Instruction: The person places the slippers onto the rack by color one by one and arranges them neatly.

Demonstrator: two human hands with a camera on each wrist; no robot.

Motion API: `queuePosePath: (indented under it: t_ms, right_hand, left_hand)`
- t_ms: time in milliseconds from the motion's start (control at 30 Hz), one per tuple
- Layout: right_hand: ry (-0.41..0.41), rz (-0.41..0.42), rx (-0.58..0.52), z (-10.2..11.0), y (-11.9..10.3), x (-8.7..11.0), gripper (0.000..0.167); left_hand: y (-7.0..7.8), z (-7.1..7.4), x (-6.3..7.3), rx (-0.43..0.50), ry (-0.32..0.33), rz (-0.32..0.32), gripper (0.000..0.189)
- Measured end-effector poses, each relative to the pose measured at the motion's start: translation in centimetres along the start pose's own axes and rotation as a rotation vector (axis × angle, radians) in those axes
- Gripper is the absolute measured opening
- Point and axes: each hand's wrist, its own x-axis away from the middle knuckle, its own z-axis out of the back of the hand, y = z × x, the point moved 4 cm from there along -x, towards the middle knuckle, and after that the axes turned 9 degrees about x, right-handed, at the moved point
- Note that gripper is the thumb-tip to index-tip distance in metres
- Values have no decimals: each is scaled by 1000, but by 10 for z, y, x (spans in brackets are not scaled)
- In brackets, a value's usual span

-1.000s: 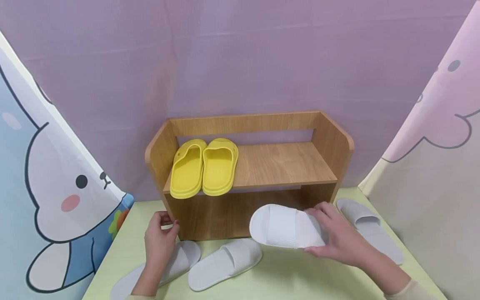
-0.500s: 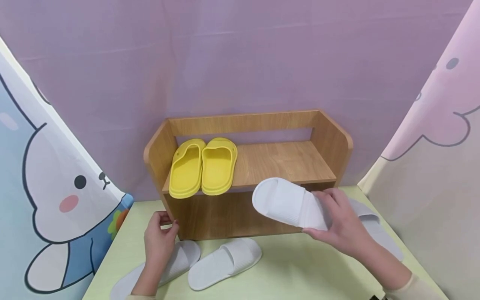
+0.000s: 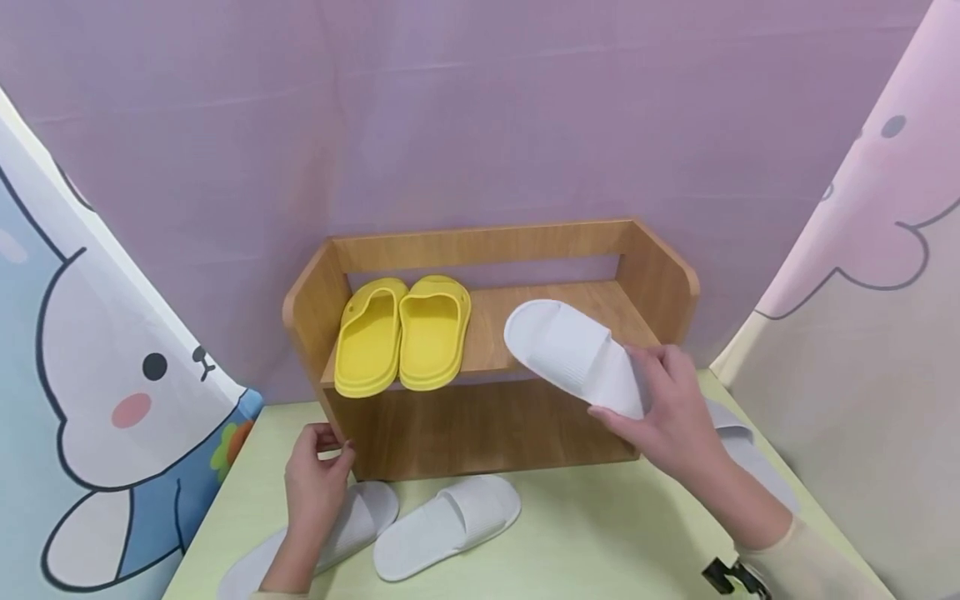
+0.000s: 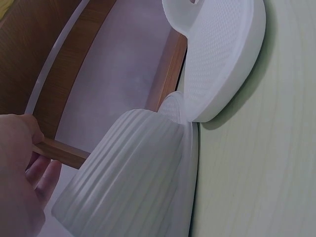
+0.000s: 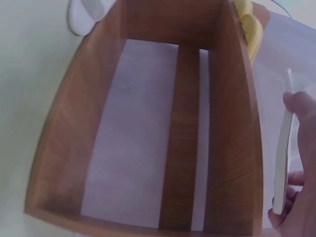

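Note:
My right hand (image 3: 678,421) grips a white slipper (image 3: 566,346) by its heel end, thumb on one side and fingers on the other. The slipper's toe points up and left, overlapping the upper shelf of the wooden shoe rack (image 3: 487,429) in the head view. Edge-on, the same slipper (image 5: 282,158) shows beside the rack in the right wrist view. My left hand (image 3: 315,483) pinches the front edge of the rack's left side panel (image 4: 66,154) between thumb and fingers. On the upper shelf, at its left end, a pair of yellow clogs (image 3: 435,333) stands side by side.
Two white slippers lie in front of the rack: one (image 3: 450,527) near the middle, another (image 3: 363,521) partly behind my left forearm. A further slipper (image 3: 750,467) lies to the right, partly covered by my right arm. Printed cloth walls (image 3: 112,392) flank the pale green table (image 3: 585,550).
My right hand has raised the white slipper from in front of the lower compartment to upper-shelf height, tilting its toe upward. The left hand stays on the rack's side panel.

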Motion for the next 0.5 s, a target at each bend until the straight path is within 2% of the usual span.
queuePosePath:
  t_ms: [500]
  right_hand:
    - [4,-139,67,-15,-3,-32,80]
  left_hand:
    - [-2,0,-1,7,-7,1,34]
